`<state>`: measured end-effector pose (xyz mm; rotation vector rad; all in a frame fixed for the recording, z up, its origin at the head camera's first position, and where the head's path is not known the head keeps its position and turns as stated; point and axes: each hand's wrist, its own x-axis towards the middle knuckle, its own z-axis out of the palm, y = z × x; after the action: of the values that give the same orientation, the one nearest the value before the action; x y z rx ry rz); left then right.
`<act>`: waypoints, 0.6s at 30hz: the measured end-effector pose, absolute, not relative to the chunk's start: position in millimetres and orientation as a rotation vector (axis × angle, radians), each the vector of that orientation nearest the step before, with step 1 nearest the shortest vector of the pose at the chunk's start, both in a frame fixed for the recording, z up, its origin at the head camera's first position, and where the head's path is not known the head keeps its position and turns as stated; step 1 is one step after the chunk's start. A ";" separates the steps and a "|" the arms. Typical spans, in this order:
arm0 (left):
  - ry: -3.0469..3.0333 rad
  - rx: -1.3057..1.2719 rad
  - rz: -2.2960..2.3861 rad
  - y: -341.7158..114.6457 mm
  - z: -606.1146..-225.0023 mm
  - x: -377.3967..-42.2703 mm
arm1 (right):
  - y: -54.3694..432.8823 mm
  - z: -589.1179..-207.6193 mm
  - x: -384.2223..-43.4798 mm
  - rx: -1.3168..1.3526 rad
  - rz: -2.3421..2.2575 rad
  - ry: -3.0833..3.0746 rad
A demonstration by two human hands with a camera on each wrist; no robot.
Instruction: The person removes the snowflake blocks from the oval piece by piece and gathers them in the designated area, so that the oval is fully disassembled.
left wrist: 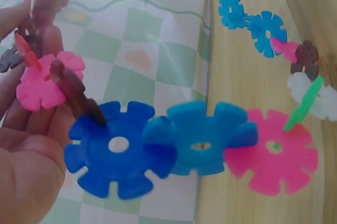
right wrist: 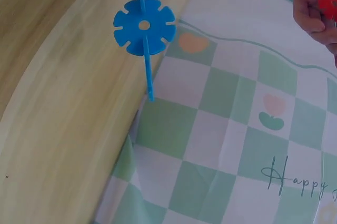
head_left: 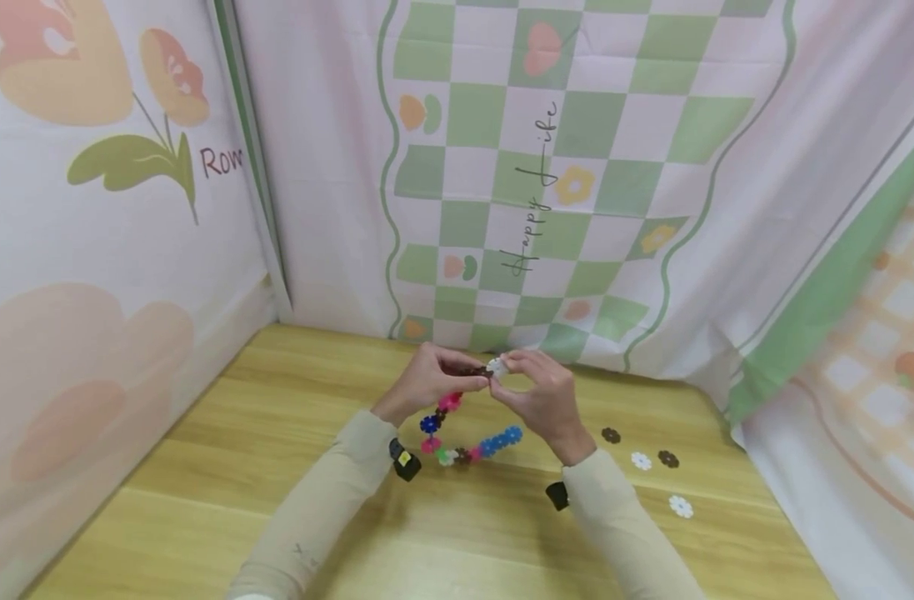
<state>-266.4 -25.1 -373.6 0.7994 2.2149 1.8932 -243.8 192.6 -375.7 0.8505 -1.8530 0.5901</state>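
Observation:
A chain of interlocking snowflake discs (head_left: 429, 425) hangs from my left hand (head_left: 422, 385) and curves round to the right over the wooden table. My left thumb and fingers pinch its brown end disc (head_left: 471, 372). The fingertips of my right hand (head_left: 544, 398) pinch a white snowflake disc (head_left: 496, 367) against that brown end; whether the slots are joined cannot be made out. In the left wrist view, pink, brown, dark blue (left wrist: 87, 150) and light blue discs run down from the left palm (left wrist: 26, 166). The right wrist view shows the chain's blue tail (right wrist: 126, 29).
Loose brown (head_left: 611, 435) and white (head_left: 681, 506) discs, several in all, lie on the table (head_left: 224, 433) to the right of my right forearm. A checkered cloth (head_left: 471, 117) hangs along the table's far edge, with more printed cloth at both sides.

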 end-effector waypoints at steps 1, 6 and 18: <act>2.223 0.798 1.890 -24.4 -373.6 -266.8 | 192.6 -375.3 -243.4 0.850 0.573 -1.854; 2.249 0.801 1.874 -22.1 -371.8 -268.3 | 195.5 -371.3 -242.6 0.888 0.477 -1.859; 2.219 0.767 1.821 -19.3 -369.5 -271.0 | 212.6 -339.8 -244.8 1.263 0.285 -1.920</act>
<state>-271.0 -19.3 -369.5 0.7670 2.2191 1.8212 -244.8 212.6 -339.8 1.2628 -1.9196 0.2854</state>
